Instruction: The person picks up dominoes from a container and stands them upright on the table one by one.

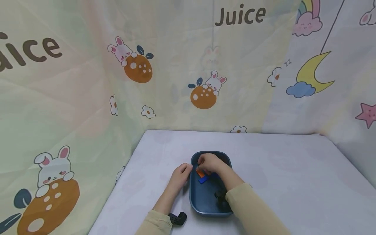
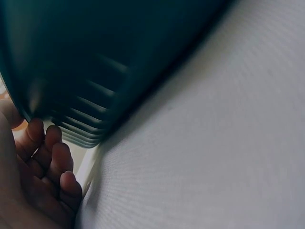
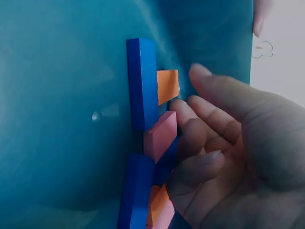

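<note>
A dark blue-green plastic basket [image 1: 202, 199] stands on the table, with slots in its side in the left wrist view. My left hand [image 1: 180, 176] pinches its left rim between thumb and fingers. Inside the far half reaches my right hand [image 1: 212, 162], its fingers loosely bent beside several blocks, thumb and fingertips apart. Nearest the fingertips in the right wrist view are an orange block [image 3: 167, 86] and a pink block [image 3: 161, 135]. One long blue block [image 3: 142, 85] lies alongside them, another blue block [image 3: 135, 193] lower down. My right fingers partly hide the lower blocks.
The white-covered table [image 1: 282, 176] extends around the basket. Behind it and on the left hangs a printed cloth [image 1: 176, 65]. A black wrist device [image 1: 178, 218] sits at my left cuff, and another dark device [image 1: 221, 199] by my right wrist overlaps the basket.
</note>
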`<act>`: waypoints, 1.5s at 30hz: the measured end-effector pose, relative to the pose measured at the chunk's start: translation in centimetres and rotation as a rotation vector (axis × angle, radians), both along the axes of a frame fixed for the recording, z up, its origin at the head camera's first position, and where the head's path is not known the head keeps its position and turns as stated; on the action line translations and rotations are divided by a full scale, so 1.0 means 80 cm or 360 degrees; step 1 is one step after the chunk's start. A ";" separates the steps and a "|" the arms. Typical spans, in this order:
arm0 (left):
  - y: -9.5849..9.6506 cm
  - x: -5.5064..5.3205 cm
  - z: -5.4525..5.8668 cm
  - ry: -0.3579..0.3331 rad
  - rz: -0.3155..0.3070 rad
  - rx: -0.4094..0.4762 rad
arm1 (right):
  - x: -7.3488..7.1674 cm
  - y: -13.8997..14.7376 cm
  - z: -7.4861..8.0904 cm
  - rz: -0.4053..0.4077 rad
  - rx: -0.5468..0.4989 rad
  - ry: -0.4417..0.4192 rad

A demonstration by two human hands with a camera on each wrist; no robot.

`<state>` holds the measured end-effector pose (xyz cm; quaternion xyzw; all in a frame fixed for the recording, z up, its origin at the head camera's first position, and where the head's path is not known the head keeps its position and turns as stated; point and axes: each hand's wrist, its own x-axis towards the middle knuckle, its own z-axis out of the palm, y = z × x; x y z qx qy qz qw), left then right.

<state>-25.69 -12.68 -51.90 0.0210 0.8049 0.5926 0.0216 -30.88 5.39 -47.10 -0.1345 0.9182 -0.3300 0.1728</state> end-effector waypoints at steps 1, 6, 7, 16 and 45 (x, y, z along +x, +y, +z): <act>0.000 0.000 0.000 0.0002 -0.0001 0.0003 | 0.000 0.000 0.000 0.0014 0.0018 0.0009; 0.001 -0.001 0.001 0.0013 -0.0003 -0.0004 | 0.000 -0.002 -0.003 0.0100 0.0091 0.0038; 0.001 0.000 0.002 0.0015 -0.0005 -0.0006 | 0.000 -0.003 -0.003 0.0105 0.0095 0.0042; 0.002 -0.001 0.003 0.0050 -0.0014 -0.0020 | 0.001 -0.005 -0.001 0.0124 0.0095 0.0027; 0.001 0.000 -0.002 0.0027 -0.0017 -0.0071 | -0.004 0.037 0.046 0.0143 -0.0128 0.0147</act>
